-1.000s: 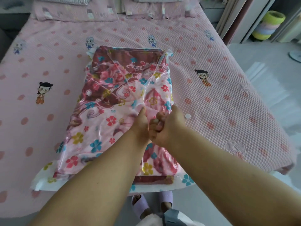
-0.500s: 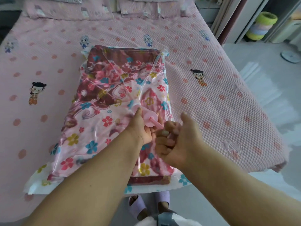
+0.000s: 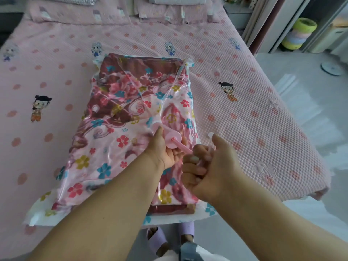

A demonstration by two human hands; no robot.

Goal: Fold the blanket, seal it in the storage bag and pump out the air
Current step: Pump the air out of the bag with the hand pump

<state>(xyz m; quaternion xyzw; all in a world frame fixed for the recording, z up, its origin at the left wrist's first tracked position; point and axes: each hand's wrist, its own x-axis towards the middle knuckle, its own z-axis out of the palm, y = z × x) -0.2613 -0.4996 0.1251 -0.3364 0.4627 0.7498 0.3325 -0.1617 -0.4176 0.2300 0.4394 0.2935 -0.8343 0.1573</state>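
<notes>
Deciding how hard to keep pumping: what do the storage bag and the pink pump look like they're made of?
Storage bag: thin clear plastic film, glossy; it wrinkles and glints over the floral blanket. Pump: apparently rigid moulded plastic, smooth pale pink, with a thin rod the right hand pulls while the left hand steadies the barrel.

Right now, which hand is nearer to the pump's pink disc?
Left. The left hand grips the pump body right beside the pink disc; the right hand holds the handle end of the rod, closer to the person.
</notes>
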